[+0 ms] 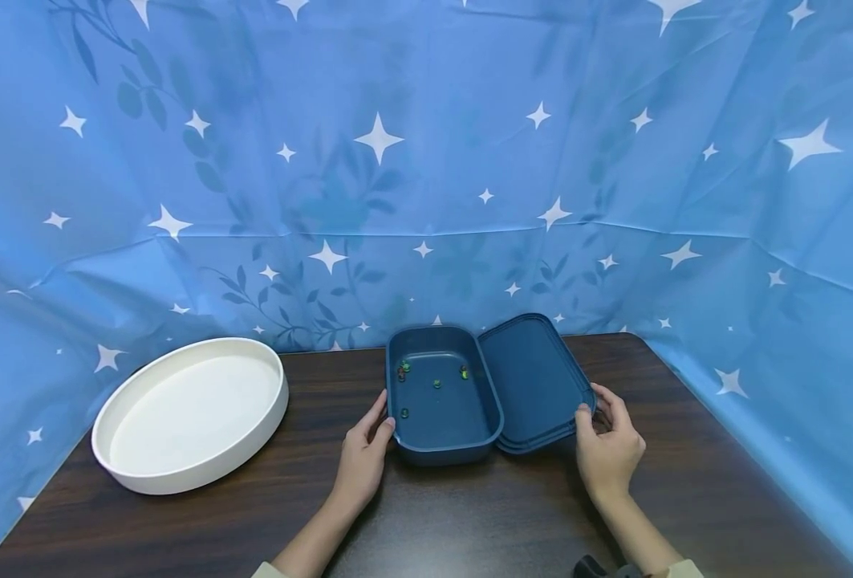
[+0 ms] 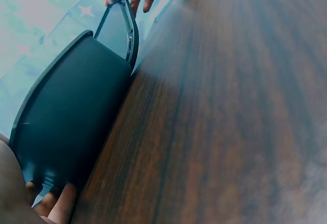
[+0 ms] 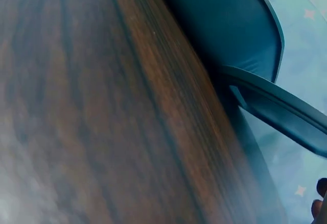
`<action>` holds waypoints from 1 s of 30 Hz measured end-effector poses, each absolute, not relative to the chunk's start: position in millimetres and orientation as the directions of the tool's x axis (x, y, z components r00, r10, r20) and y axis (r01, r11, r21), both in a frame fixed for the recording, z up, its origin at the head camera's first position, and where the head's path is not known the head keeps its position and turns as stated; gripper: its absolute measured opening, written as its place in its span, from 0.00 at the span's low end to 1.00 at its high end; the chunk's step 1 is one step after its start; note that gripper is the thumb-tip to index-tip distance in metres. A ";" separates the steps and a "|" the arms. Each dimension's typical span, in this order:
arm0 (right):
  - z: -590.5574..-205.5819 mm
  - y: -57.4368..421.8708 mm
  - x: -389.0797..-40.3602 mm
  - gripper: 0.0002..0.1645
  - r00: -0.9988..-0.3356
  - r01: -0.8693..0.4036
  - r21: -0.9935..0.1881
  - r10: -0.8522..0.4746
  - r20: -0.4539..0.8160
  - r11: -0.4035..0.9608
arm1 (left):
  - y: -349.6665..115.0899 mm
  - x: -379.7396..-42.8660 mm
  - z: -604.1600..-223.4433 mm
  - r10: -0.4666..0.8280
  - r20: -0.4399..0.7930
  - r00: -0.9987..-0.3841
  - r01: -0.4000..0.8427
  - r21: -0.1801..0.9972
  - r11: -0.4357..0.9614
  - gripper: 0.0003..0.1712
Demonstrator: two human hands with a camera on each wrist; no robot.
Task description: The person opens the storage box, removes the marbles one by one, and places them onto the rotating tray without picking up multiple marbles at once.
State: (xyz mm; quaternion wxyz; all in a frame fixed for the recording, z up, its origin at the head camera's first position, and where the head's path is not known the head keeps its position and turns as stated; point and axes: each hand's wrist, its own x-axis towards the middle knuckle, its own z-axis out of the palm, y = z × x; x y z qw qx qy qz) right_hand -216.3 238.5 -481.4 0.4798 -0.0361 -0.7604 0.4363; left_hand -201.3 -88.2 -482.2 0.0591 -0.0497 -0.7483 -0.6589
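Observation:
A dark blue rectangular box stands without its cover on the table, with several tiny green and brown pieces scattered on its floor. My left hand grips the box at its near left corner, thumb by the rim. In the left wrist view, fingertips curl at the lower edge of the box. To the right, my right hand pinches the near right corner of the matching blue lid. The lid leans at a tilt, its left edge against the box's right side.
A round white tray with a raised rim rests at the left of the dark wooden table. A blue curtain with white stars hangs along the back and both sides. Something black shows at the right wrist.

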 end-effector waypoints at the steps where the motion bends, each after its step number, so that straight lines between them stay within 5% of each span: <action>1: -481.8 239.9 -216.8 0.19 -0.530 -0.352 -0.693 0.475 0.702 0.630 | -88.4 -200.9 -481.9 0.000 0.155 -0.988 0.154 0.980 0.125 0.30; 7: -483.8 249.6 -217.2 0.13 -0.539 -0.265 -0.690 0.490 0.685 0.673 | -88.5 -199.5 -481.0 0.009 0.154 -0.988 0.155 0.982 0.107 0.30; 23: -482.4 266.3 -209.5 0.13 -0.745 0.044 -0.710 0.496 0.445 0.703 | -88.4 -201.4 -481.7 0.007 0.170 -0.985 0.169 0.978 0.125 0.30; 30: -482.3 266.9 -209.3 0.14 -0.799 0.082 -0.662 0.446 0.403 0.745 | -88.5 -201.9 -481.4 -0.004 0.172 -0.985 0.170 0.976 0.137 0.30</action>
